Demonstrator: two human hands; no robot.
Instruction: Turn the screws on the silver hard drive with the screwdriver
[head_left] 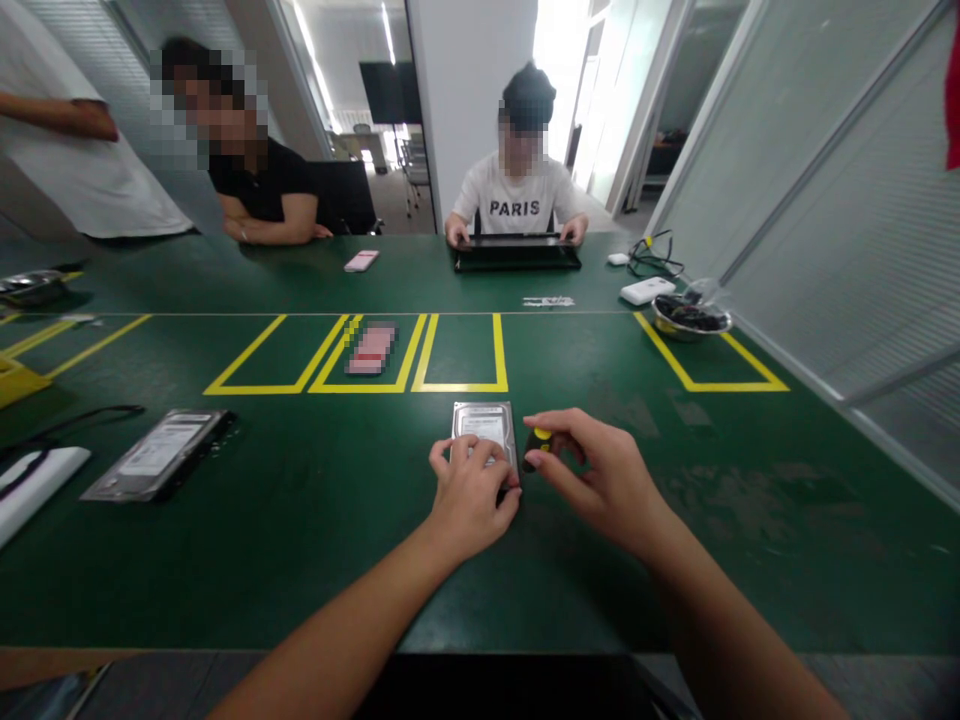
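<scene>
A silver hard drive (484,415) with a white label lies on the green table in front of me. My left hand (471,495) holds it down, fingers bent over its near half and thumb at the right edge; that half is mostly hidden. Just right of the drive, my right hand (600,470) pinches a stubby black-and-yellow tool (538,448) between thumb and fingertips. Its tip cannot be made out. The tool is close to the drive's right edge; whether they touch I cannot tell.
Another hard drive (161,455) lies to the left, near a white device (41,485) with a black cable. Yellow tape (461,387) marks frames on the table (337,560). A metal bowl (691,325) stands back right. Across the table a person holds a black tray (517,258).
</scene>
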